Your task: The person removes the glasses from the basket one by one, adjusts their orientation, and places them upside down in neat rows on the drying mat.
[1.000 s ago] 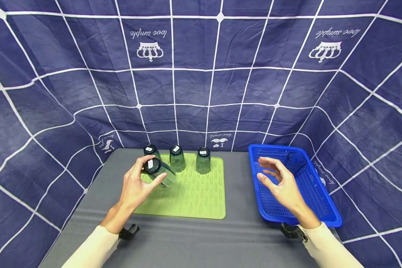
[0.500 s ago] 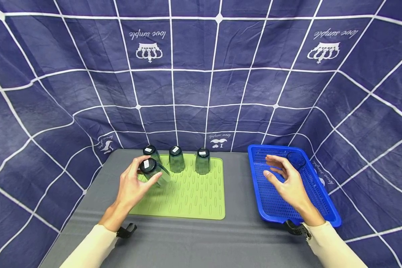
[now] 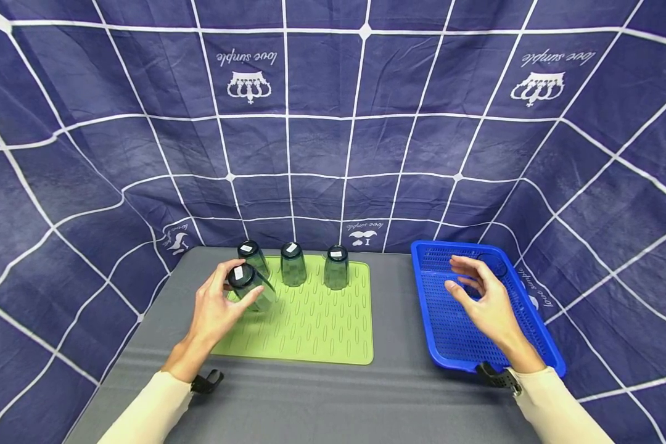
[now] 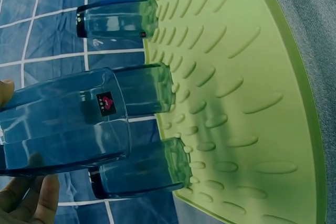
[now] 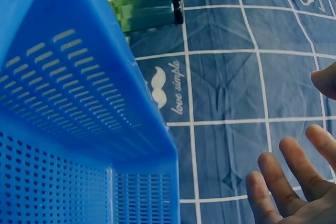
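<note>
My left hand [image 3: 213,311] grips an upside-down, blue-tinted drinking glass [image 3: 259,297] near its base, between thumb and fingers. The glass tilts, and the left wrist view shows its rim apart from the green mat [image 4: 247,124]. Behind it, three similar upturned glasses stand along the mat's back edge: a left glass [image 3: 259,262], a middle glass [image 3: 293,268] and a right glass [image 3: 337,271]. Over the blue basket [image 3: 441,345], my right hand [image 3: 488,302] holds nothing, its fingers apart and slightly bent. Another glass [image 3: 498,265] in the basket is partly hidden behind that hand.
A grey cloth [image 3: 333,401] covers the table under the mat and basket. Dark blue grid-patterned fabric [image 3: 333,142] rises behind and at both sides. The basket's raised, slotted wall [image 5: 68,72] stands between the right hand and the mat side.
My left hand has moved slightly left with the glass, now nearer the mat's left edge. My right hand has drifted right over the basket, covering more of the glass there.
</note>
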